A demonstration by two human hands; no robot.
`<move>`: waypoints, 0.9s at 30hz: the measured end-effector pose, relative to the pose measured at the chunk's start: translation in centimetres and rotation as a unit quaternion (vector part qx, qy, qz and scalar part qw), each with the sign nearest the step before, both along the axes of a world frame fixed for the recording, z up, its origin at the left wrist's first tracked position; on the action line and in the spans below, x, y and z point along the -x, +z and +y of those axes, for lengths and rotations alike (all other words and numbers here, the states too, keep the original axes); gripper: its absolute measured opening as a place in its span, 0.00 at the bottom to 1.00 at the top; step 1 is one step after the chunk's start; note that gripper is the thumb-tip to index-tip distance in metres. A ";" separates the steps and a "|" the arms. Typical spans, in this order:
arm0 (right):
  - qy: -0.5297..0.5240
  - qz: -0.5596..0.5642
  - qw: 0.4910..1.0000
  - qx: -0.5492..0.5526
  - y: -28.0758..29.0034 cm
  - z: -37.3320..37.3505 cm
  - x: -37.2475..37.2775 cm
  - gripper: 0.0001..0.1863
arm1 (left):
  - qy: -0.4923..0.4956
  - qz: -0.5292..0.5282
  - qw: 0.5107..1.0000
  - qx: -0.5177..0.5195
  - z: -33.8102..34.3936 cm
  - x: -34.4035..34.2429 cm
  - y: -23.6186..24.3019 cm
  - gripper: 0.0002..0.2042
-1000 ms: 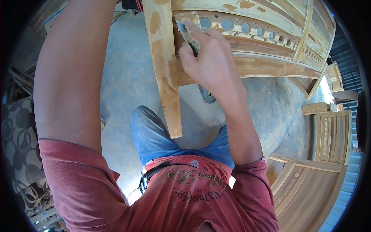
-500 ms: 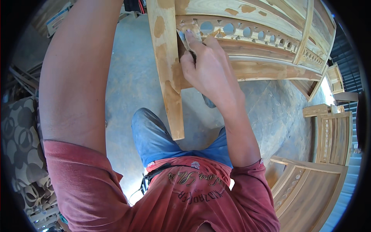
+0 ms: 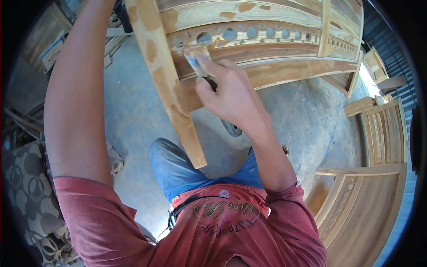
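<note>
My right hand (image 3: 227,86) is closed around a flat putty knife (image 3: 196,60), its index finger pressed along the blade. Brown and pale smears cover the blade. Its edge lies over the left end of a carved wooden panel (image 3: 275,48), just below the row of round holes; whether it touches the wood I cannot tell. To the left slants the panel's wooden leg (image 3: 155,75), blotched with brown filler. My left arm (image 3: 75,98) reaches up past the upper edge, and its hand is out of view.
More unfinished wooden panels (image 3: 356,213) stand at the right, near a corrugated wall (image 3: 384,44). Circle-patterned fabric (image 3: 26,178) is piled at the left. The leg's lower end (image 3: 199,162) juts out between my knees above the concrete floor (image 3: 307,107).
My right hand and the putty knife have moved left and slightly down, from the panel's holed corner to just below the holes. The furniture has shifted left in view.
</note>
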State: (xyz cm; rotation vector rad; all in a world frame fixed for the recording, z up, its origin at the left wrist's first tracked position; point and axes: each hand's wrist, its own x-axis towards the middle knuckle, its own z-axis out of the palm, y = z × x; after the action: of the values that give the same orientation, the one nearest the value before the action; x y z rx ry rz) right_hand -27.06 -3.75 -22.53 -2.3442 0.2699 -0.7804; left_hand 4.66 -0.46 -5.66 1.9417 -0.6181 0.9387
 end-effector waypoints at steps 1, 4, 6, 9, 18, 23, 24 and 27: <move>-0.010 -0.016 0.999 -0.032 -0.7 -1.1 1.3 0.22 | -0.024 0.002 1.000 0.017 -0.3 0.5 -0.2 0.37; -0.117 -0.054 0.981 -0.147 -2.8 -4.9 5.3 0.23 | -0.026 0.019 0.999 -0.006 -1.3 -0.3 0.3 0.36; -0.143 -0.056 0.978 -0.143 -3.4 -6.8 7.4 0.23 | -0.154 0.086 0.982 0.060 -1.5 -6.3 -0.8 0.36; -0.090 -0.076 0.980 -0.161 -3.9 -8.0 6.0 0.23 | -0.396 0.235 0.858 0.230 7.5 -22.8 3.4 0.36; -0.126 -0.112 0.954 -0.248 -5.2 -12.0 10.9 0.19 | -0.197 0.140 0.968 0.068 0.9 -2.9 1.5 0.38; 0.024 -0.153 0.826 -0.542 -5.8 -13.1 12.6 0.15 | -0.093 0.095 0.991 -0.031 2.0 0.6 1.6 0.40; 0.066 -0.157 0.768 -0.617 -5.8 -13.3 12.8 0.15 | -0.071 0.087 0.992 -0.055 2.1 0.6 1.5 0.40; 0.049 -0.125 0.824 -0.551 -4.7 -14.2 11.4 0.12 | 0.000 0.051 0.997 -0.053 1.4 -3.0 1.7 0.41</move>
State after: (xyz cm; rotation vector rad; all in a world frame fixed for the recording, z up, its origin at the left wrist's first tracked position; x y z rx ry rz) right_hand -38.50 -17.98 -27.27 -1.1341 0.3555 -0.6122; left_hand 7.65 0.91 -3.91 2.0700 -0.6203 0.8159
